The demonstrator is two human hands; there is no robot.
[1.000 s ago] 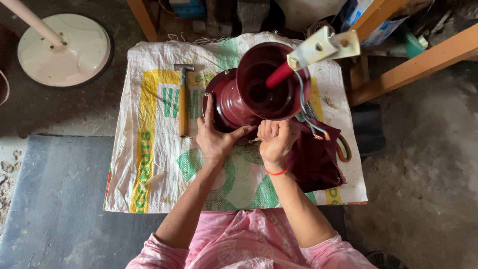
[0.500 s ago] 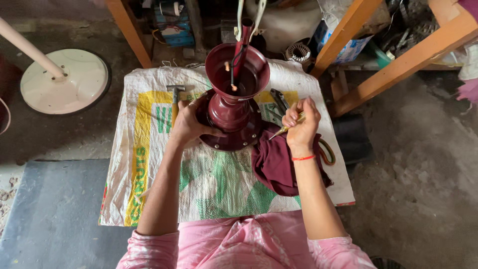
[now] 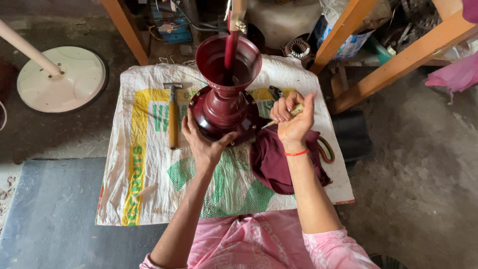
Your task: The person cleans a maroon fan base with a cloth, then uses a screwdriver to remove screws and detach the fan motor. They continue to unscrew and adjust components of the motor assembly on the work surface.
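At frame centre, the left hand [image 3: 206, 144] cupped the base of the maroon fan motor housing [image 3: 225, 102] on the woven sack [image 3: 149, 164], steadying it. The right hand [image 3: 294, 119] gripped a screwdriver [image 3: 281, 117], angled toward the housing's right rim; seating its tip looked due.

Left hand [image 3: 206, 144] bracing maroon fan housing [image 3: 226, 107], right hand [image 3: 294, 122] gripping a thin tool [image 3: 283, 116] (yellowish), hammer [image 3: 172, 117] alongside
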